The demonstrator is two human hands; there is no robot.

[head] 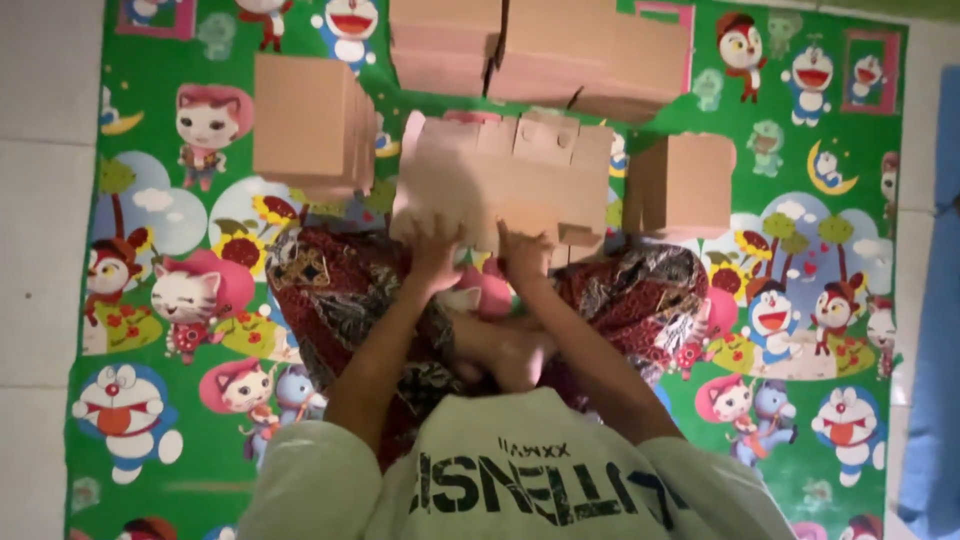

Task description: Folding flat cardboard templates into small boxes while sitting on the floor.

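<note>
Bright green cartoon matting (180,180) covers the pale tiled floor (40,200), printed with cats, birds and flowers. On it, just in front of the person's knees, lies an unfolded cardboard box blank (505,180), flat and pale brown, its tabbed flaps pointing away from the person. Both hands are on its near edge. The left hand (432,255) has its fingers curled over the edge and seems to grip the board; the right hand (522,255) does the same just beside it, the two hands almost touching. How tightly the fingers close is hard to tell through the blur.

Under the forearms are the person's crossed legs in a red patterned cloth (340,290), with a bare foot (510,350) between them, and below that a pale shirt with dark lettering.

Around the blank stand finished boxes: a stack of made-up boxes (310,125) to the left, one smaller box (685,185) just to the right, and a larger heap of boxes (545,45) beyond it at the far edge of the matting. A blue cloth (935,300) hangs at the right border.
</note>
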